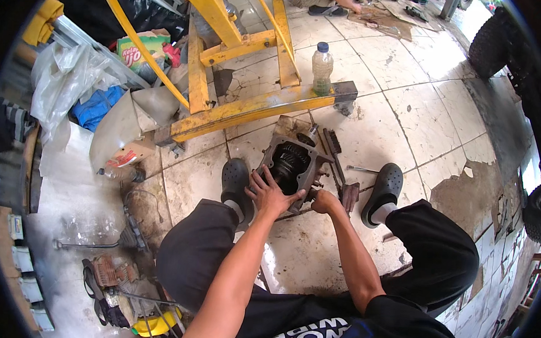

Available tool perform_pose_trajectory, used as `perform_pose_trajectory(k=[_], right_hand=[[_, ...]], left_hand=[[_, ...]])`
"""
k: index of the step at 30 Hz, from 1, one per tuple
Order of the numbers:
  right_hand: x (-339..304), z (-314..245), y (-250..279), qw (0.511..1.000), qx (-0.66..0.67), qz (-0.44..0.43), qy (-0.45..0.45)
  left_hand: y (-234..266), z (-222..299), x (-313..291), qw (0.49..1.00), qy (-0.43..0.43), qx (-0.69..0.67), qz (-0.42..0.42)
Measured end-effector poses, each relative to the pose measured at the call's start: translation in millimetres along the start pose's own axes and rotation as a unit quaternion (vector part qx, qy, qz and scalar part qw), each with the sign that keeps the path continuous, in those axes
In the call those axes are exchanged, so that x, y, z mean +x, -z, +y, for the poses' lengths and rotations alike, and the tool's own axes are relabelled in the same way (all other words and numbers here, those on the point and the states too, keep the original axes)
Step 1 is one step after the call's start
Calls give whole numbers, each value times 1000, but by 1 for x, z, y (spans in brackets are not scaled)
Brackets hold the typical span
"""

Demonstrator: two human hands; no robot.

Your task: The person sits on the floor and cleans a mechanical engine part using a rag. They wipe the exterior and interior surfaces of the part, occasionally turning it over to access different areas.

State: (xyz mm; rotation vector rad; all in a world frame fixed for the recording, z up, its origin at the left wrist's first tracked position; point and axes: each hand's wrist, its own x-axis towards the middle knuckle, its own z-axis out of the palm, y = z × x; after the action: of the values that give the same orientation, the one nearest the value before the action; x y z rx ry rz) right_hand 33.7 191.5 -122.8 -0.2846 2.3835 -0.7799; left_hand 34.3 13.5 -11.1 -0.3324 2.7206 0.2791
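Note:
On the tiled floor between my feet sits a grey metal gearbox housing (311,171), its open top showing dark gears (291,156) inside. My left hand (271,195) rests spread over the near left rim, thumb toward the right. At the near right side, my right hand (325,202) is closed against the casing; whatever its fingers hold is hidden. A dark brush (332,141) lies just beyond the housing's right side. Next to my right hand is a worn, dark block-like piece (350,196).
Beyond the housing stands a yellow metal frame (249,114) with a clear blue-capped bottle (322,71) on its base. A thin metal tool (362,169) lies near my right shoe (387,186). Tools and bags clutter the left; dark tyres (492,43) stand at right. Another person's hand (355,7) shows far off.

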Motion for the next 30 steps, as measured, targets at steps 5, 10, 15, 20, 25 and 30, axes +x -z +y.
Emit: perform_pose_trajectory(k=[5,10,15,20,25,30], right_hand=[[27,21,-13,981,-160,-66,92],[3,-12,-4,1000,-26,4,-16],[-19,-24,2,997,-8,53,-58],[-15,0,-32,982,115,137,-68],[-41,-16,-34,962,101,252,-30],[-47,35,-47,859,317,351,-196]], left_hand=[[-2,-2,4,1000,-29,2,-3],[-1,2,5,1000,-13,27,7],[-6,-5,7,999,-15,36,25],[-12,0,13,998,-29,43,36],[-14,-5,13,998,-32,39,49],[-20,0,-11,964,-181,113,159]])
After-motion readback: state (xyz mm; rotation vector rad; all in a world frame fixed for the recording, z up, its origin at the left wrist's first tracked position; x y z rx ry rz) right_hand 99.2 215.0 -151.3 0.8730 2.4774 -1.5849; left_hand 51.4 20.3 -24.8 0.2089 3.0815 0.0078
